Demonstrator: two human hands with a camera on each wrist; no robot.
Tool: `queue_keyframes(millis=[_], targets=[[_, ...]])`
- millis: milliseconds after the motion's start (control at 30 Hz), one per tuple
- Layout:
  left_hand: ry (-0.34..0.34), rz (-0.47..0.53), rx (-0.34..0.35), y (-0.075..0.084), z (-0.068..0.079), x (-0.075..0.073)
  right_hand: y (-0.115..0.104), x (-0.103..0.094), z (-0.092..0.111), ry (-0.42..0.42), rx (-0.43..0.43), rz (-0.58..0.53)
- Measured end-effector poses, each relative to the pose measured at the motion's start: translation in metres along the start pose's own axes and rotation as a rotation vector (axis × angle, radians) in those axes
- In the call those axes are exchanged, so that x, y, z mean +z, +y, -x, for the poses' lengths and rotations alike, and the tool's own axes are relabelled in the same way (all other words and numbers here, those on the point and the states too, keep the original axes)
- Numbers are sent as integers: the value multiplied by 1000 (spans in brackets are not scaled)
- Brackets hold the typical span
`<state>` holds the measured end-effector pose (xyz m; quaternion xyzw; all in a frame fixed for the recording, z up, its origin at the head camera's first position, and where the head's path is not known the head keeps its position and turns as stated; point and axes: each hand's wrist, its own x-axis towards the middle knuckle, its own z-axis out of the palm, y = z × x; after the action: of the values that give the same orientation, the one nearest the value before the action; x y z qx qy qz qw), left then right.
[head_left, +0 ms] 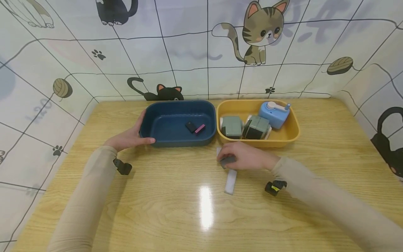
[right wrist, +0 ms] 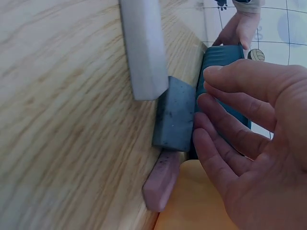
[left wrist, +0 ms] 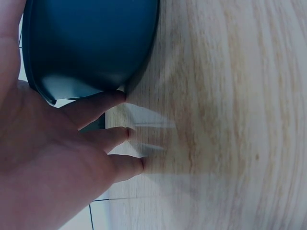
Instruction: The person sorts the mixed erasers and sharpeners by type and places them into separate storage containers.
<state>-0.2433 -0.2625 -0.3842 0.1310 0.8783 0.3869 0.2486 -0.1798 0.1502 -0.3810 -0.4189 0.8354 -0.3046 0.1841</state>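
My right hand [head_left: 240, 155] is over a dark grey eraser [right wrist: 174, 115], its fingers slightly bent with the tips beside it; the eraser still lies on the table. A white eraser [head_left: 231, 182] lies closer to me, and a pale pink eraser [right wrist: 162, 182] is on the far side, mostly covered by the hand in the head view. My left hand [head_left: 130, 136] rests against the left end of a dark blue bin [head_left: 176, 143], thumb along its front and extended fingers touching the table in the left wrist view. Inside are a black eraser [head_left: 190, 126] and a magenta eraser [head_left: 199, 129].
A yellow bin [head_left: 292, 134] stands against the blue bin's right side. It holds a blue hand-crank pencil sharpener [head_left: 274, 114] and two grey-green boxy devices [head_left: 232, 126]. A cat-patterned sheet [head_left: 189, 52] rises behind the wooden table [head_left: 157, 203].
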Motion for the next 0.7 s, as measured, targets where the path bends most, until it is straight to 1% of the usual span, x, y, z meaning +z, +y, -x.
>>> queue_keyframes(millis=[133,200,467,700], targets=[[-1,-7,-3,0,0,0,4,3,3,21,-14,44],[-1,-7,-2,1,0,0,6,4,5,30,-23,44],[-7,0,11,4,0,0,14,6,12,58,-48,-29],[-7,3,2,2,-2,-1,23,7,18,68,-7,-90]])
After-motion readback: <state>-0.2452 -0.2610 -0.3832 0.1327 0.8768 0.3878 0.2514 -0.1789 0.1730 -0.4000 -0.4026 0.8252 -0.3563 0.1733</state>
